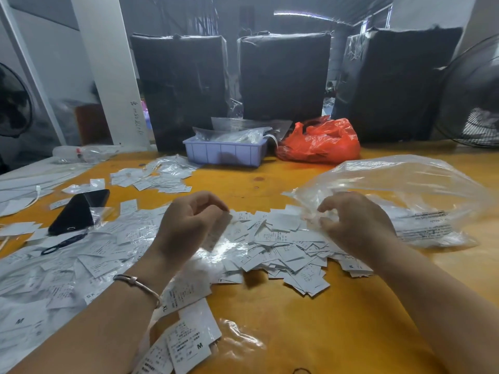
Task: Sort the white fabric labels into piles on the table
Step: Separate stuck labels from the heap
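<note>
Nearest me, a small stack of printed labels (pixel 193 344) marked M lay at the table's (pixel 310 333) front edge, partly under my left forearm, with an XL label (pixel 172 300) just beyond it. A metal bangle (pixel 137 284) sat on that wrist.

Mid-table, the main heap of white fabric labels (pixel 283 255) was spread loose and unsorted between my hands, some of it under crinkled clear film. More labels (pixel 54 276) trailed off to my left, sizes mixed.

My left hand (pixel 186 220) hovered over the heap, fingers curled in; a blurred pale strip hung below the fingertips, probably a label or film pinched there, but I could not tell for certain. My right hand (pixel 353 220) had its fingers curled at the mouth of the big clear plastic bag (pixel 405 190), seemingly gripping the film.

Step in hand, as I judged it: getting labels out of the bag onto the heap, sorting barely begun. Next move called for picking single labels, reading the size letter, and dropping each on its own pile; thin pieces cling together, so fingertips only.

Left of the heap, a black phone (pixel 78 211) and dark scissors (pixel 64 242). Further, a smaller scatter of labels (pixel 154 179). Beyond, a lilac plastic tray (pixel 224 153), a red plastic bag (pixel 321 144), then three black-wrapped bales (pixel 283 76).
</note>
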